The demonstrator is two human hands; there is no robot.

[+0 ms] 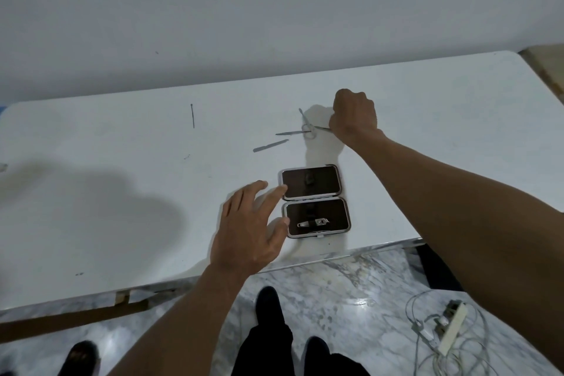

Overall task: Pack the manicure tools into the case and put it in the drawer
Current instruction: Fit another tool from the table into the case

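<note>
- Nearest the lens, dark shoes [268, 304] stand on a grey-veined marble floor [335, 299].
- Smooth white desk [106, 192], matte finish with rounded corners and a few small dark marks, set against a plain pale wall.
- Thin dark pin-like tool [192, 115], straight, lies alone at the far left, well apart from the other items.
- Left hand [250, 229] has fingers spread, palm down, with fingertips at the left edge of the case.
- Flat metal file [270, 145], narrow and dull grey, lies between the pin and the scissors.
- Case [314, 201] lies open flat near the front edge of the desk: two rounded rectangular halves, silver-rimmed, with dark brown lining.
- Nail clipper [313, 223], polished metal, sits in the near half; the far half shows only a dark loop.
- Small scissors [306, 125] with ring handles cross a slim pointed tool [291, 133].
- Right hand [354, 116] is closed, pinching the end of a thin metal tool [322, 128] just beside the scissors.
- White power strip [451, 330] with tangled cables lies on the floor at right.
</note>
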